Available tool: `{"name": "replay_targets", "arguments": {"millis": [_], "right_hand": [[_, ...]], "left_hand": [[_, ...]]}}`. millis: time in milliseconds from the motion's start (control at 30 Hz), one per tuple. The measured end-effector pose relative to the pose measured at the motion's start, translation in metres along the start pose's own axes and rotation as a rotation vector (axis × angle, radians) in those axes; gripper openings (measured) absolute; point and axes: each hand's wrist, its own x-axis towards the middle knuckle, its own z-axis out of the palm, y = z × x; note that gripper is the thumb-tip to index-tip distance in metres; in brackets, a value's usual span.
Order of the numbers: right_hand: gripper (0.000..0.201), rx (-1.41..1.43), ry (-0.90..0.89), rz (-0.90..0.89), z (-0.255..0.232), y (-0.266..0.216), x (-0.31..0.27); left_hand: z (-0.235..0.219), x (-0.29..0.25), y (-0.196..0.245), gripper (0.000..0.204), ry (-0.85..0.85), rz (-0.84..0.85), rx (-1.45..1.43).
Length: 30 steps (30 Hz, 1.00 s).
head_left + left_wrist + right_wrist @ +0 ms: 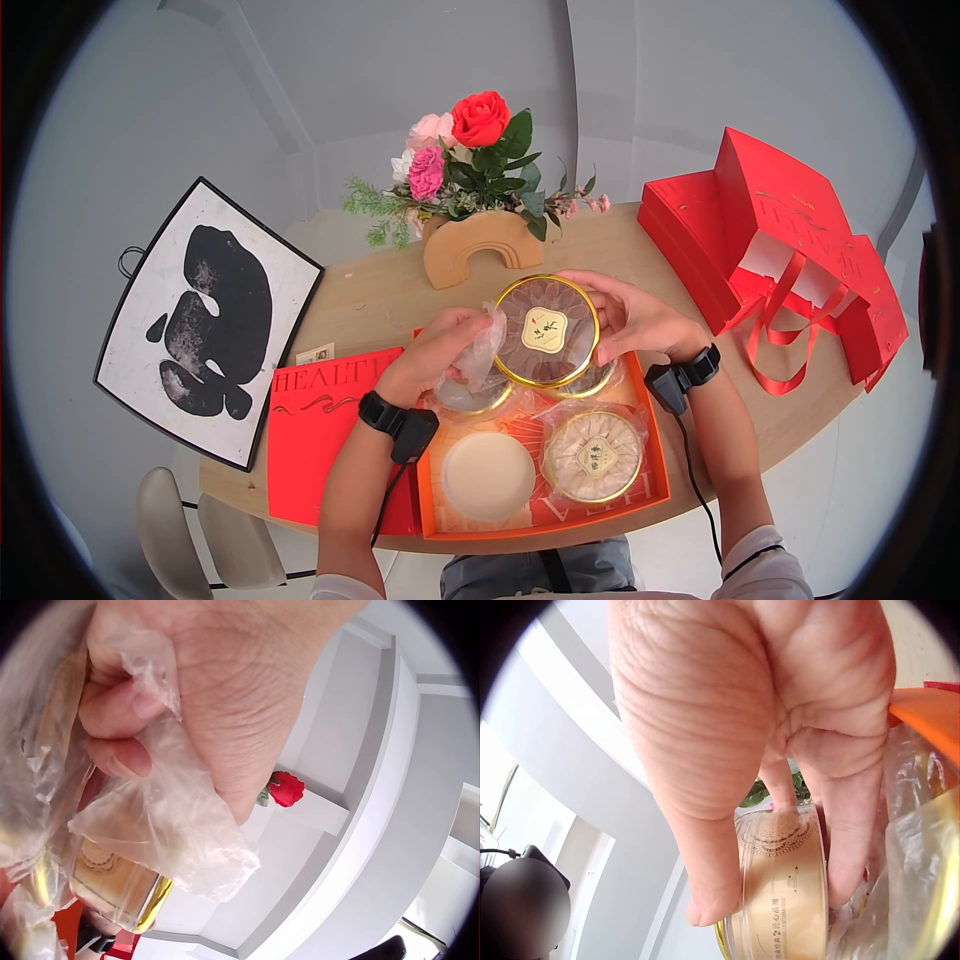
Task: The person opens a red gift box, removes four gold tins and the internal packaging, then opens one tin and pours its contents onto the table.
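In the head view a round clear canister (570, 345) with a gold rim and a pale label is raised over the orange box. My right hand (640, 315) grips its side, thumb on one face and fingers round the back, as the right wrist view shows on the printed canister wall (780, 892). My left hand (440, 350) pinches a crumpled clear plastic bag (165, 840) beside the canister. Beneath, the orange box (655, 475) holds a bagged canister (595, 457) at front right, two more partly hidden behind, and a pale round recess (488, 477) at front left.
A red box lid (320, 430) lies left of the orange box, next to a framed black-and-white picture (215, 320). Behind stands a wooden arch vase (480, 245) with flowers. Red gift bags (780, 230) with ribbon handles stand at the right.
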Motion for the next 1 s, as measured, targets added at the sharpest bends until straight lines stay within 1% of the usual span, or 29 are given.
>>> {"name": "replay_targets", "arguments": {"millis": [100, 167, 400, 467, 500, 567, 600, 667, 767, 800, 867, 1000], "right_hand": [[0.106, -0.003, -0.003, -0.002, 0.0, 0.0, 0.0], [0.106, -0.004, -0.004, -0.002, -0.001, 0.0, 0.0], [0.105, -0.004, 0.003, 0.007, -0.001, 0.001, 0.0], [0.105, -0.002, 0.003, 0.003, 0.0, 0.001, 0.0], [0.105, -0.004, 0.003, 0.008, 0.0, 0.0, 0.0], [0.105, -0.006, 0.004, 0.013, 0.0, -0.001, -0.001], [0.105, -0.008, 0.004, 0.014, 0.0, -0.002, -0.001], [0.105, -0.011, 0.004, 0.014, 0.0, -0.002, -0.001], [0.105, -0.006, 0.003, 0.012, -0.001, -0.001, -0.001], [0.105, -0.01, 0.003, 0.013, 0.0, -0.001, -0.001], [0.106, -0.013, 0.004, 0.014, 0.0, -0.001, -0.001], [0.105, -0.02, -0.007, 0.011, 0.0, -0.002, 0.0]], "left_hand": [[0.001, 0.001, -0.003, 0.037, -0.022, 0.018, -0.016], [0.006, 0.002, -0.004, 0.03, 0.04, 0.089, -0.089], [0.008, 0.002, -0.004, 0.029, 0.082, 0.082, -0.1], [0.001, 0.001, -0.003, 0.033, 0.031, 0.007, -0.05], [-0.001, 0.002, -0.005, 0.033, 0.03, 0.007, -0.049], [-0.003, 0.005, -0.008, 0.026, -0.03, 0.046, -0.078], [-0.002, 0.006, -0.009, 0.026, -0.03, 0.046, -0.078], [0.002, 0.007, -0.01, 0.029, -0.011, 0.114, -0.098], [0.007, 0.005, -0.007, 0.029, 0.039, 0.107, -0.107], [0.005, 0.004, -0.005, 0.029, 0.039, 0.107, -0.107], [0.002, 0.001, -0.001, 0.023, -0.049, 0.082, -0.078], [0.005, -0.004, 0.005, 0.023, -0.026, 0.066, -0.072]]}}
